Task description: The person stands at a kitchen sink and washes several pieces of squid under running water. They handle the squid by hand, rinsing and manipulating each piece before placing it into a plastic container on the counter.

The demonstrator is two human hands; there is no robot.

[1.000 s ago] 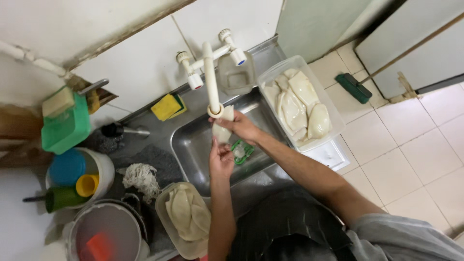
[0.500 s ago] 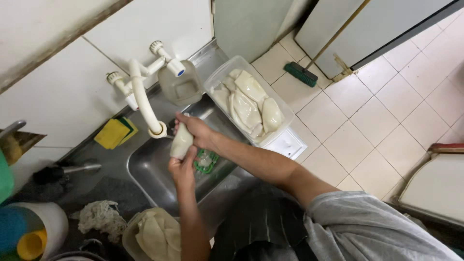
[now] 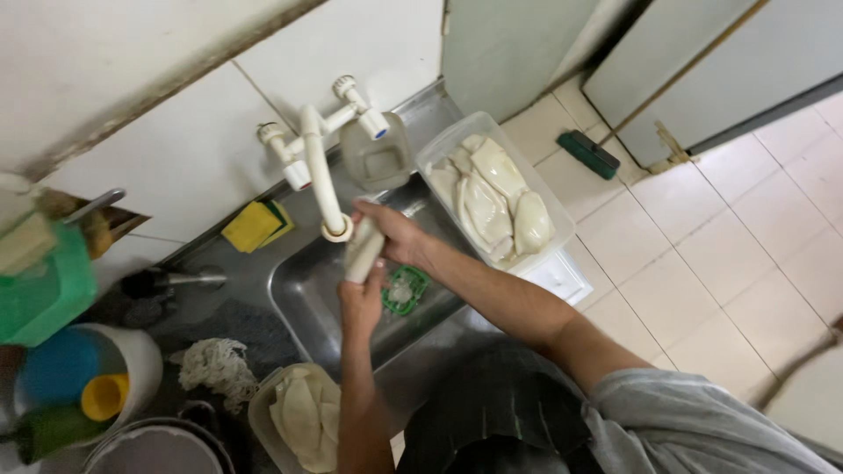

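Observation:
A pale, tube-shaped piece of raw squid (image 3: 362, 251) sits under the spout of the white tap (image 3: 321, 180), over the steel sink (image 3: 303, 294). My right hand (image 3: 393, 233) grips its upper end from the right. My left hand (image 3: 361, 300) holds its lower end from below. A green drain strainer (image 3: 403, 290) lies in the basin beneath both hands. A clear tub (image 3: 438, 156) right of the sink holds several whole pale squid. Another clear tub (image 3: 260, 417) with pale pieces stands at the sink's near left corner.
A yellow and green sponge (image 3: 253, 225) lies behind the sink. A crumpled net scrubber (image 3: 214, 365), a white bucket (image 3: 136, 360) with blue and yellow cups, and a green container (image 3: 48, 290) stand at left. A green brush (image 3: 589, 154) lies on the tiled floor.
The view has shifted so that the tap and sink sit further right in the picture. Both hands stay on the squid piece under the spout.

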